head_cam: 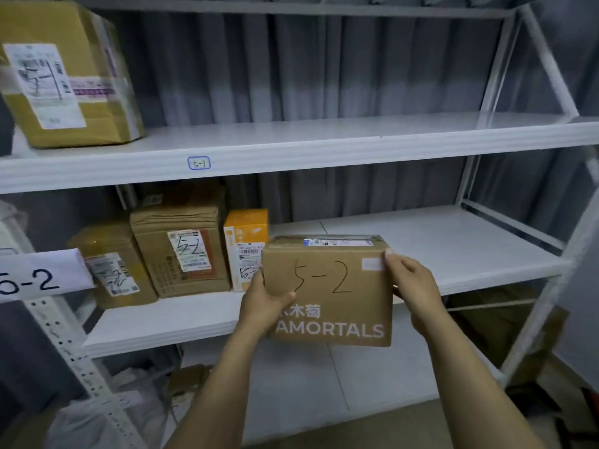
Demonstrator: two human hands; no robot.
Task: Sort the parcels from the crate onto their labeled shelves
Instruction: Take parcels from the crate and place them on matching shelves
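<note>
Cardboard parcel [327, 293]: marked 5-2.
L hand [264, 303]: gripped its left edge, thumb on front.
R hand [413, 286]: pinched right edge.
Shelf [453, 247]: just beyond hands.

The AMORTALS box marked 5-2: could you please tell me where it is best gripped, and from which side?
Probably by its two side faces, one hand from each side. The AMORTALS box is wide and upright, its marked front facing the camera, so both sides are free. The left hand grips the left edge, thumb on the front; the right hand pinches the upper right edge.
</note>
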